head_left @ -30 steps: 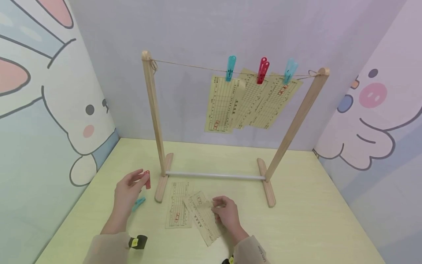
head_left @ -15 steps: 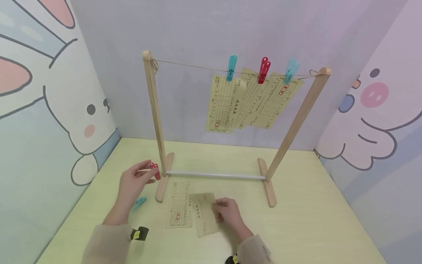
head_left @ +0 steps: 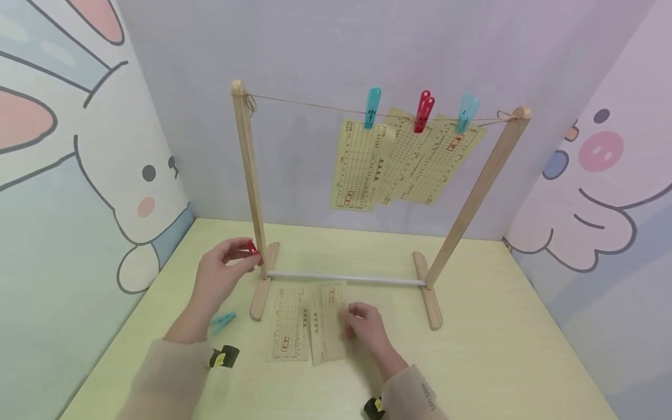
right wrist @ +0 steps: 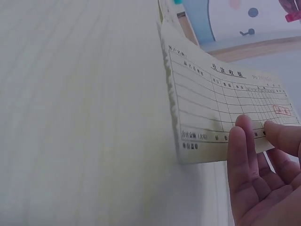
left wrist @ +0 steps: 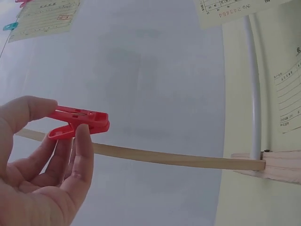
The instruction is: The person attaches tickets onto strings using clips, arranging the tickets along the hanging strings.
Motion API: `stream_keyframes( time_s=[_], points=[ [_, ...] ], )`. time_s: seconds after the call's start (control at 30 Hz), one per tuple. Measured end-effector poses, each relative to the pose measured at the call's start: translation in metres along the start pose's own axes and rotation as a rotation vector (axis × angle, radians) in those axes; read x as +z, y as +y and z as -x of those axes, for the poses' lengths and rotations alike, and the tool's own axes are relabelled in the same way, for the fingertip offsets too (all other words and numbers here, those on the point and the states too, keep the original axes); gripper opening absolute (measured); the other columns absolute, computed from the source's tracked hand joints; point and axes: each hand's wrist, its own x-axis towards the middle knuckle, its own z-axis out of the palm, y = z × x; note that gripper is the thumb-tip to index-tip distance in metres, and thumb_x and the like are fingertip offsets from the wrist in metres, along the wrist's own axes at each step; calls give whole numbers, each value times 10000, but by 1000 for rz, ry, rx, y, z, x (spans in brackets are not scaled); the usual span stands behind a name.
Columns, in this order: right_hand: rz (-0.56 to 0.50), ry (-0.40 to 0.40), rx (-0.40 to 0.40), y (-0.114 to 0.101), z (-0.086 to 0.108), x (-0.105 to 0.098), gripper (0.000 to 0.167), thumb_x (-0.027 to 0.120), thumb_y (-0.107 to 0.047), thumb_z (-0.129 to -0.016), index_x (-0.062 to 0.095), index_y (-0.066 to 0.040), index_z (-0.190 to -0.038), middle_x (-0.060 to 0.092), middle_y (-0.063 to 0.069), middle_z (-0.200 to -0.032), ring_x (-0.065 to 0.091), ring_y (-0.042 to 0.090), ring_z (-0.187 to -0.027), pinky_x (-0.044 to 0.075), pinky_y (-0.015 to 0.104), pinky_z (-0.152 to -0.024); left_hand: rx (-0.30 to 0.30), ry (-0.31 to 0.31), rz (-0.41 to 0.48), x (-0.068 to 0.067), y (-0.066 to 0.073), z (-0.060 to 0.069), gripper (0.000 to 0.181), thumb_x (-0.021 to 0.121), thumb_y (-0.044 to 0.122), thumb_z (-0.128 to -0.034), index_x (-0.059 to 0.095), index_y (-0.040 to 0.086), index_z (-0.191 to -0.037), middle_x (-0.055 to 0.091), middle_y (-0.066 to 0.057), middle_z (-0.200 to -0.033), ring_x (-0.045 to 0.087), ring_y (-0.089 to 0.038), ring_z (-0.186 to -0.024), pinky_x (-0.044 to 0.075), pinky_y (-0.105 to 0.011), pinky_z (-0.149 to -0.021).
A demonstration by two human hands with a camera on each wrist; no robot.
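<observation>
My left hand (head_left: 223, 277) pinches a red clothespin (left wrist: 80, 122) between thumb and fingers, raised in front of the rack's left post (head_left: 249, 186). The left wrist view shows the clothespin lying sideways in the fingers. With its thumb and fingertips, my right hand (head_left: 370, 329) holds the long edge of a printed paper receipt (right wrist: 225, 101), which is lifted off the table in the right wrist view. Beside it a second receipt (head_left: 286, 332) lies flat. A teal clothespin (head_left: 223, 321) rests on the table below my left hand.
A string (head_left: 310, 104) runs between the two wooden posts. Three receipts hang at its right half under a teal clip (head_left: 372, 109), a red clip (head_left: 424, 112) and a light blue clip (head_left: 466, 114). A white bar (head_left: 341, 277) joins the feet.
My left hand has risen and moved right with the red clothespin. My right hand has turned its receipt from slanted to nearly upright and shifted slightly forward.
</observation>
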Motion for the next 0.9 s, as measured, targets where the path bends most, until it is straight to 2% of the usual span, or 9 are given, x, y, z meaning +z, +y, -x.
stream_keyframes(
  time_s=[0.17, 0.27, 0.43, 0.67, 0.9],
  points=[
    [-24, 7, -42, -14, 0, -2, 269, 648, -205, -960, 680, 53, -1031, 683, 58, -837, 656, 129, -639, 578, 309, -620, 60, -7, -25, 0, 17, -6, 456, 687, 280, -943, 584, 41, -1317, 661, -137, -1233, 598, -189, -1105, 472, -58, -807],
    [-51, 8, -74, -23, 0, -3, 272, 644, -180, -961, 669, 76, -1047, 689, 89, -843, 667, 147, -658, 588, 327, -628, 86, -19, -24, -1, 26, -9, 472, 681, 309, -945, 582, 52, -1329, 658, -139, -1228, 589, -233, -1131, 466, -62, -808],
    [-71, 32, -116, -38, 1, -5, 258, 649, -148, -954, 669, 90, -1049, 698, 136, -855, 669, 170, -662, 595, 348, -620, 107, -32, -18, -3, 40, -14, 488, 670, 340, -950, 581, 69, -1345, 654, -129, -1224, 573, -218, -1126, 466, -78, -805],
    [-63, 53, -144, -66, -5, -12, 205, 664, -128, -940, 681, 59, -1024, 692, 100, -825, 664, 144, -656, 599, 337, -631, 147, -29, 16, -6, 62, -19, 435, 669, 302, -954, 607, 94, -1331, 662, -107, -1195, 573, -113, -1038, 476, -113, -808],
    [-42, 42, -211, -100, -11, -22, 215, 649, -130, -953, 677, 65, -1038, 693, 92, -824, 656, 122, -642, 593, 303, -618, 273, 16, 72, -5, 87, -29, 349, 688, 236, -943, 660, 66, -1247, 666, 110, -1013, 581, -64, -959, 481, -157, -761]
  ],
)
